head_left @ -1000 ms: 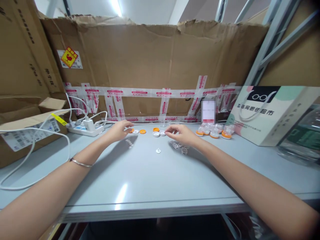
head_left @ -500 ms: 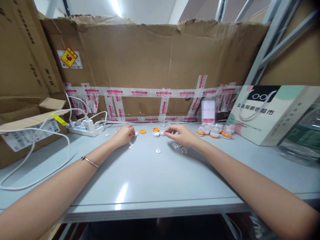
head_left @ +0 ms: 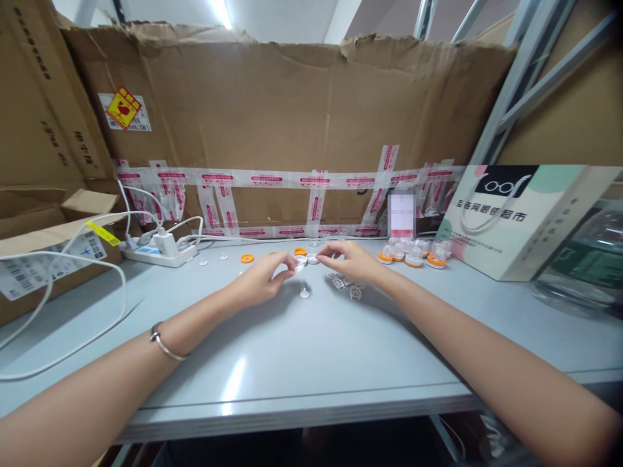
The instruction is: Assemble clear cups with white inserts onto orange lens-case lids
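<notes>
As left hand (head_left: 294, 268) hovers by caps (head_left: 302, 259), bag (head_left: 491, 241) reading "超市", broken-wineglass label (head_left: 123, 109)

Bright overhead light, glare on the table

1 white tube light (head_left: 220, 10) glows from above, nearly burnt out to pure white. Its likely reflection leaves a hard streak of glare on the table (head_left: 316, 353). Soft shadows lie beside the 2 forearms (head_left: 418, 301); under the table all is dark. The wide lens makes the metal posts (head_left: 525, 81) lean, the top right corner darkens, and the small white pieces (head_left: 304, 294) look soft.
</notes>
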`<state>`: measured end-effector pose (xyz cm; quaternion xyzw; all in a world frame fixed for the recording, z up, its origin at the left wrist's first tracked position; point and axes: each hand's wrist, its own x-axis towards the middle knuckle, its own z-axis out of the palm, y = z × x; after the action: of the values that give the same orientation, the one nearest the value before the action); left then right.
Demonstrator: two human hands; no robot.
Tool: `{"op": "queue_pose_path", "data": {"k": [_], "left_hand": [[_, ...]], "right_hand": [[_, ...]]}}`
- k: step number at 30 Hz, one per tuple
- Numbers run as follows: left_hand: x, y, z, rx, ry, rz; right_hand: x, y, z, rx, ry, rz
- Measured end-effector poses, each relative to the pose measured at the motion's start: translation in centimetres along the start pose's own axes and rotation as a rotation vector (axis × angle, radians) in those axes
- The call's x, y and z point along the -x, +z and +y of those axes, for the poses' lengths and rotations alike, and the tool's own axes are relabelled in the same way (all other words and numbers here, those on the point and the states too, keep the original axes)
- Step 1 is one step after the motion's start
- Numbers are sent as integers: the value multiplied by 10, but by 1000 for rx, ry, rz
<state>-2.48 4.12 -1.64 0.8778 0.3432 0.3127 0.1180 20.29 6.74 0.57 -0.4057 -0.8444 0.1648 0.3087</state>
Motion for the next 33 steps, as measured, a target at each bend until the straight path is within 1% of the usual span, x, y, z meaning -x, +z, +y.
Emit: {"op": "queue_pose_path", "data": {"k": [2,4,6,8,11,13,15,17,19,22,25,27,29,31,33], "left_hand": [[1,5,11,28,62,-35],[2,8,17,51,74,-61],[2,8,18,59,59,-81],[2,6,15,40,38,-81],[2,3,2,-63,-51,-31],[1,1,-10,-195,-165,-14],[1,-3,-22,-344,-275,-36],[0,-7,-33,-406,-333,-29],[-1,-13,-43,-448,-381,8],[0,-19,-60,-527,-489,58],[3,-22,-77,-559,-558,38],[4,-23,-84,-567,-565,42],[4,-25,-84,-563,-545,61],[2,-27,-74,-539,-484,83],[0,-26,-56,-495,-376,103]], "right_hand": [[0,0,0,-2,-10,-3],[0,0,0,-7,-13,-9],[0,0,-1,-12,-13,-14],[0,1,-2,-13,-16,-16],[1,1,-3,-9,-9,-16],[1,1,-3,-5,1,-15],[2,1,-4,-1,7,-12],[2,0,-5,3,6,-11],[2,0,-5,6,0,-12],[3,-1,-5,7,-5,-14],[4,-2,-7,11,2,-19],[4,-2,-8,11,5,-21],[4,-3,-10,9,4,-20],[4,-3,-11,6,3,-19],[3,-3,-11,5,4,-19]]}}
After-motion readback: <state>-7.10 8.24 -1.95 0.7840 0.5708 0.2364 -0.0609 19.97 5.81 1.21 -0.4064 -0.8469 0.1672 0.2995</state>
